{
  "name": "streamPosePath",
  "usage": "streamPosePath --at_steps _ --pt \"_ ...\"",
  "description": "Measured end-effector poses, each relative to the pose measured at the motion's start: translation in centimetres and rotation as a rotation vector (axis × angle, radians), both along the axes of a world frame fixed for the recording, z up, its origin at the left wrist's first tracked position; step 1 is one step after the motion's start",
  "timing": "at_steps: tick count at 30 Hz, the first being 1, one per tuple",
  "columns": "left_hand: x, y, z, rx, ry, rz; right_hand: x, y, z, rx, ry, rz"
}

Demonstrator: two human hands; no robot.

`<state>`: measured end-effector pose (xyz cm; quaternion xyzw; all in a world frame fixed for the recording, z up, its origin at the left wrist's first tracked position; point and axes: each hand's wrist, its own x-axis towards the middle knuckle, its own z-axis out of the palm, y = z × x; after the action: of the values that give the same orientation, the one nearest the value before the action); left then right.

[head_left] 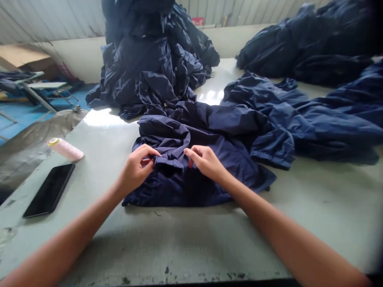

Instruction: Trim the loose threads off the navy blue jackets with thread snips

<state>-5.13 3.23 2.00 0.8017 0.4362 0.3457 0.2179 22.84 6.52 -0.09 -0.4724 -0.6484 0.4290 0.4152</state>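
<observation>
Navy nylon-looking jacket [206, 159] sits near the front edge of the table [314, 207], mid-width, and we've got both hands on a gathered fold of it: left hand [136, 167] pinching from the left, right hand [205, 159] pinching just across. Fabric looks slippery, so we reckon the fold could slide out. Phone [49, 190] and thread spool [66, 149] lie by the left edge, well apart

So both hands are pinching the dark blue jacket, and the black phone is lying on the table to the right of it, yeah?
Not quite. The head view shows the black phone lying left of the dark blue jacket, near the left hand. The rest is right: the right hand pinches it too, on the table.
</observation>
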Motion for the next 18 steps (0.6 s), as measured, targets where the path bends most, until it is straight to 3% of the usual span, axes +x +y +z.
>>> streamPosePath --at_steps 3,5,9,14,18 --pt "1.4 0.1 -3.4 0.001 -0.192 0.074 -1.4 -1.5 0.5 -0.150 0.041 0.045" --pt "1.8 0.0 -4.4 -0.019 -0.275 0.073 -2.2 -2.4 0.5 -0.243 0.080 0.074" --pt "0.9 -0.6 -4.0 -0.063 -0.358 0.060 -3.6 -3.7 0.0 -0.405 0.305 0.087" --pt "0.1 -1.3 -2.7 -0.144 -0.250 -0.067 -4.3 -4.4 -1.0 -0.409 0.492 0.069" --pt "0.5 -1.0 -2.9 -0.058 -0.157 -0.092 -4.2 -4.5 -1.2 -0.418 0.553 0.059"
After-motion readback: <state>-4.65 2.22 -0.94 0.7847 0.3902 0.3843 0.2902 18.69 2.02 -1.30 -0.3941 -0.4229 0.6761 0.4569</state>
